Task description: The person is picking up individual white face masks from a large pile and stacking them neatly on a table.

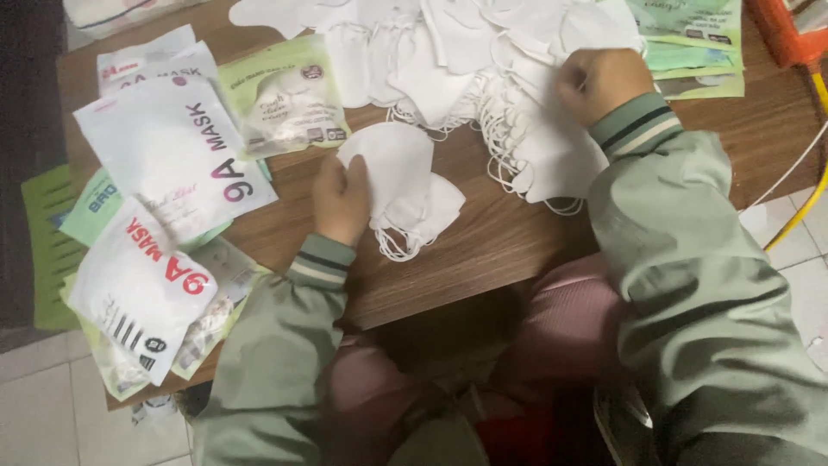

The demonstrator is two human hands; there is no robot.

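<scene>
My left hand (339,200) rests on a small stack of folded white face masks (398,179) near the front of a brown wooden table (483,242), fingers gripping the stack's left edge. My right hand (597,82) is closed among a big loose heap of white masks (483,60) with tangled ear loops at the table's back. Both arms wear grey-green sleeves with striped cuffs.
White and green mask pouches (168,151) lie stacked along the table's left side, more green pouches (690,39) at the back right. An orange object (780,30) and a yellow cable (806,203) sit at the right edge. Tiled floor lies below.
</scene>
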